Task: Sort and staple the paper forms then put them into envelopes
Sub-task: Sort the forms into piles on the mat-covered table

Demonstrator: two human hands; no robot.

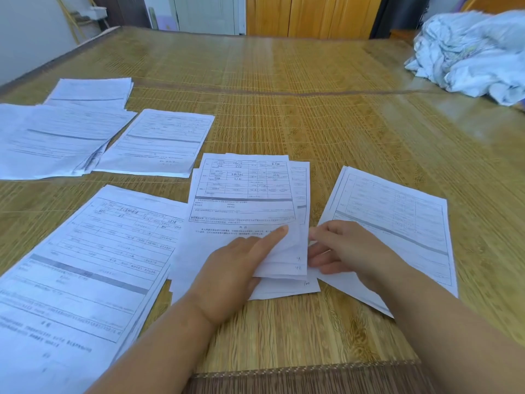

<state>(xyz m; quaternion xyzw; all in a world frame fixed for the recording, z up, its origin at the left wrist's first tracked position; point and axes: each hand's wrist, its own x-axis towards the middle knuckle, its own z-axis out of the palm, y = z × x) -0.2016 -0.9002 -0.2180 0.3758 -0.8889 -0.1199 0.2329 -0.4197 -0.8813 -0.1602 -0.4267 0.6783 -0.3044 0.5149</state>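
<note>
We are still sorting, by the look of it: the forms are lying in several loose piles and nothing appears stapled, and we are seeing neither stapler nor envelopes. Our left hand (235, 268) is resting on the middle pile (244, 200) near the front edge of the mat, thumb curled under the lifted lower corners of the top sheets and forefinger stretched flat across them. Our right hand (346, 248) is pinching the right edges of those same sheets, fingers curled. A right pile (397, 220) is lying just beside, a large left pile (85, 265) is reaching the front left corner, and three more piles (113, 132) are lying toward the left edge.

We are working on a woven bamboo mat (312, 109); crumpled white bedding (471, 55) is sitting at its far right corner, wooden cabinets (312, 12) beyond.
</note>
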